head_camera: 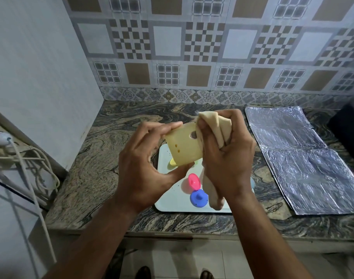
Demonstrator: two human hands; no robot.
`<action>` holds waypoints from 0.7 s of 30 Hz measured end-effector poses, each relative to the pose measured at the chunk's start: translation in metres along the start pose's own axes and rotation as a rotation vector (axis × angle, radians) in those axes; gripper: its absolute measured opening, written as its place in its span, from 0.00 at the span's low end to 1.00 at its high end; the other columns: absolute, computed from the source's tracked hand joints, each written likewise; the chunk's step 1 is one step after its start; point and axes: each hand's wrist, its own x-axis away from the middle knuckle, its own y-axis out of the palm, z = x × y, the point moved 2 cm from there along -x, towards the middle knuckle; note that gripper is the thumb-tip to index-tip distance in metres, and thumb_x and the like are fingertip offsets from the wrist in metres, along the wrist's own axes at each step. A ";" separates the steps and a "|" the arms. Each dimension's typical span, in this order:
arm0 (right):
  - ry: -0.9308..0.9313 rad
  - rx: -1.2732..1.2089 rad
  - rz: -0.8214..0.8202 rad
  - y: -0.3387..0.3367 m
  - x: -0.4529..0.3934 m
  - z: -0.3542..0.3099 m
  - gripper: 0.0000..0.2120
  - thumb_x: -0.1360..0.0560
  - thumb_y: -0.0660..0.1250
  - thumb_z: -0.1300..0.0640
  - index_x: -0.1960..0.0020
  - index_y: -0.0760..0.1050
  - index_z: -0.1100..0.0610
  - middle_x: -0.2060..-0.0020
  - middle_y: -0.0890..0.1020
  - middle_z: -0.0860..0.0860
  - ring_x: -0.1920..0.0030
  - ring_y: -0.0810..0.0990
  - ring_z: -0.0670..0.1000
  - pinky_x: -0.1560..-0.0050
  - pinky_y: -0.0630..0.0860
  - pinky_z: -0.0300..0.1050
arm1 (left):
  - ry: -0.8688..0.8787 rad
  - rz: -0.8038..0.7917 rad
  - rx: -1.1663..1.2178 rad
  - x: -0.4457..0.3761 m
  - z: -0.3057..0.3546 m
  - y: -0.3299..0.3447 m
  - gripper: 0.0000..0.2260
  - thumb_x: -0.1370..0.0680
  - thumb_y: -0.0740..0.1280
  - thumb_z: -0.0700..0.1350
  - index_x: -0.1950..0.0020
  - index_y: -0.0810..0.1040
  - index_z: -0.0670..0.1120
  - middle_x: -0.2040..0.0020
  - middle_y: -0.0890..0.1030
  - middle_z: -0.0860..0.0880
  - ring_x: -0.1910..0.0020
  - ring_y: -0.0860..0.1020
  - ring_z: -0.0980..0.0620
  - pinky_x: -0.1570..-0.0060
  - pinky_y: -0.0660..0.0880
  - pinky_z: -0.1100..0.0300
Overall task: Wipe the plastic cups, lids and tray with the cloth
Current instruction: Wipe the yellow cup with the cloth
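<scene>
At frame centre the left hand (149,158) grips a yellow cup (182,147) above the tray (172,204) while the right hand (226,156) clutches the cloth (214,125) against its rim, so cup-wiping is under way; next likely calls for turning the cup.

1. One yellow plastic cup (183,147), held up above the tabletop.
2. One cream cloth (212,127).
3. One white tray (168,204).
4. Three small coloured pieces plain on the tray: one pink lid (193,181), one blue lid (199,198), one yellow piece (172,162). More may be hidden behind the hands.
5. Two hands: left hand (143,168), right hand (226,158).
6. Two foil sheets (297,156) side by side.
</scene>
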 end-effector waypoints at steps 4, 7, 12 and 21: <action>-0.018 -0.136 0.085 -0.010 0.012 -0.003 0.08 0.20 0.71 0.53 0.47 0.76 0.57 0.58 0.82 0.44 0.61 0.80 0.38 0.59 0.74 0.30 | -0.079 0.089 0.108 0.003 -0.005 0.002 0.32 0.34 0.85 0.49 0.34 0.76 0.47 0.38 0.79 0.48 0.43 0.79 0.53 0.44 0.78 0.56; -0.047 -0.148 0.092 -0.011 0.029 -0.006 0.09 0.19 0.72 0.54 0.45 0.76 0.58 0.53 0.83 0.41 0.57 0.82 0.37 0.55 0.74 0.28 | -0.108 0.112 0.217 0.002 -0.002 0.002 0.32 0.34 0.84 0.51 0.34 0.75 0.50 0.36 0.79 0.48 0.41 0.80 0.52 0.41 0.78 0.54; -0.106 -0.108 0.066 -0.012 0.032 -0.007 0.09 0.21 0.72 0.54 0.45 0.75 0.54 0.51 0.81 0.33 0.58 0.83 0.37 0.58 0.76 0.31 | -0.080 0.081 0.239 -0.002 0.002 -0.001 0.33 0.34 0.84 0.52 0.32 0.77 0.51 0.38 0.78 0.48 0.43 0.80 0.55 0.41 0.78 0.59; -0.318 0.088 -0.121 -0.015 0.011 -0.021 0.09 0.25 0.79 0.62 0.48 0.82 0.64 0.56 0.85 0.53 0.58 0.82 0.50 0.56 0.76 0.39 | -0.006 0.038 0.060 0.000 0.009 -0.002 0.31 0.34 0.82 0.57 0.33 0.80 0.53 0.47 0.76 0.48 0.48 0.78 0.55 0.50 0.80 0.52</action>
